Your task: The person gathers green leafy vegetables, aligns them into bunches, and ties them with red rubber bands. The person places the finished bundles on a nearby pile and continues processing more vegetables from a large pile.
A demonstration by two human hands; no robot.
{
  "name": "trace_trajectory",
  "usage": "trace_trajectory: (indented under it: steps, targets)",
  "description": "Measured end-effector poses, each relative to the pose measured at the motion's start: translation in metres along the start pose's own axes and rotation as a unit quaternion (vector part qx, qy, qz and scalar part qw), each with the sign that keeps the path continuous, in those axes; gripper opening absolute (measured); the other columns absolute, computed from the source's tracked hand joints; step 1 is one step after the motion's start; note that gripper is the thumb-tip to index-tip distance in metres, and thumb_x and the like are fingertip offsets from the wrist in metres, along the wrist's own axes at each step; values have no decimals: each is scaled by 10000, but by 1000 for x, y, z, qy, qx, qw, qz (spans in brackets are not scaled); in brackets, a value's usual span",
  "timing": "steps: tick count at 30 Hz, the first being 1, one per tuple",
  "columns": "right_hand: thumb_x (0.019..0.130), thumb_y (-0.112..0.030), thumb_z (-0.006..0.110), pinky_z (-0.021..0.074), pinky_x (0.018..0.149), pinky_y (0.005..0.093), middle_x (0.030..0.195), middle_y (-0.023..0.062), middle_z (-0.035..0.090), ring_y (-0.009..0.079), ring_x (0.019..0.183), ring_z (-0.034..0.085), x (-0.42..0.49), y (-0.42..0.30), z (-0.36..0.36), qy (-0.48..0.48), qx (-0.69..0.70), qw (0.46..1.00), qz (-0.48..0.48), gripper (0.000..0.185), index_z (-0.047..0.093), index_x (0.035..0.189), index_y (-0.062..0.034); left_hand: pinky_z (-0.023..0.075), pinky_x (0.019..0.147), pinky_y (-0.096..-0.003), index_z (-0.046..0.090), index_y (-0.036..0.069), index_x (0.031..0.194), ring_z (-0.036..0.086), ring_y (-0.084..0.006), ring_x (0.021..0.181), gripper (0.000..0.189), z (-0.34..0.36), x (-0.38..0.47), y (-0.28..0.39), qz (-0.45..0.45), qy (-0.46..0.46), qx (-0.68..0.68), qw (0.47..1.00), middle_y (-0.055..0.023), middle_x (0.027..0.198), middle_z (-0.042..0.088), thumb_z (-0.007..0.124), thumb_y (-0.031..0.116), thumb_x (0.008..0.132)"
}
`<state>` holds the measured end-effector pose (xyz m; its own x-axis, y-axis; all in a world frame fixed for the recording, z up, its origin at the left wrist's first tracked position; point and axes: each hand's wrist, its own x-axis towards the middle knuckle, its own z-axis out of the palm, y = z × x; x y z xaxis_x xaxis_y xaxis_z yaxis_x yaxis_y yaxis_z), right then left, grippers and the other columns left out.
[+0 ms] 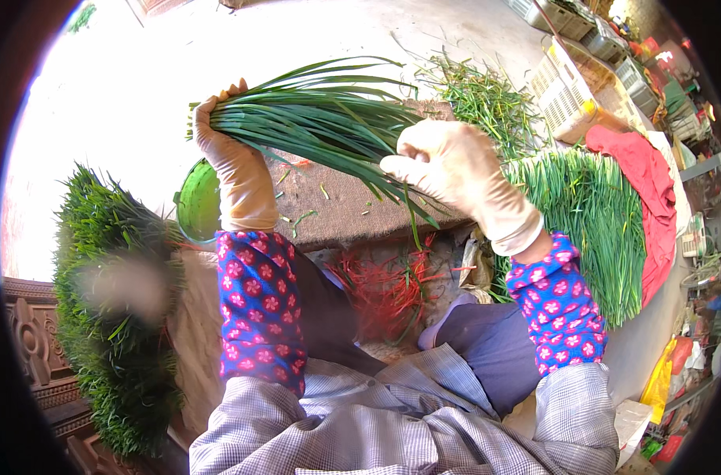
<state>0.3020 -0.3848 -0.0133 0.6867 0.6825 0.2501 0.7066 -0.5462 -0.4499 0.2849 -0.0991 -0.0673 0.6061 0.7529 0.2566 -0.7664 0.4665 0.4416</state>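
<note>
My left hand [225, 155], in a pale glove, is wrapped around the cut-end side of a bundle of long flat green leaves, likely garlic chives [313, 116]. The bundle lies sideways above a brown cloth-covered bench [342, 199], its loose tips fanning to the right. At those tips is my right hand [455, 160], also gloved, with thumb and fingers curled in. Whether it pinches a leaf is hidden. A few leaves hang down below it. Small leaf scraps dot the bench cloth. Red ties or bands [390, 285] lie heaped between my knees, below the bench edge.
Neatly aligned chives [586, 231] lie at right, beside a red cloth [639, 196]. Another thick stack [123, 380] stands at left. A green bucket [197, 202] sits beside my left forearm. Loose leaf waste [485, 98] and a plastic crate [562, 83] are at upper right.
</note>
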Motion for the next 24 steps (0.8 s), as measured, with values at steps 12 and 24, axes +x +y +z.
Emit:
trace_trajectory:
  steps: [12, 24]
  targets:
    - [903, -134, 646, 457, 690, 222, 825, -8, 650, 67, 773, 568, 38, 123, -70, 127, 50, 989, 53, 183, 683, 1064, -57, 459, 1049, -456, 645, -10, 821, 652, -291, 898, 189, 2, -3, -8, -43, -9, 28, 999, -145, 840, 666, 596, 172, 843]
    - [684, -411, 839, 459, 992, 367, 1284, 234, 581, 310, 1182, 566, 31, 32, 52, -118, 170, 978, 38, 1085, 236, 1493, -13, 578, 655, -332, 664, -1, 888, 682, -214, 708, 261, 36, -44, -71, -288, -58, 148, 944, -125, 792, 687, 817, 151, 741]
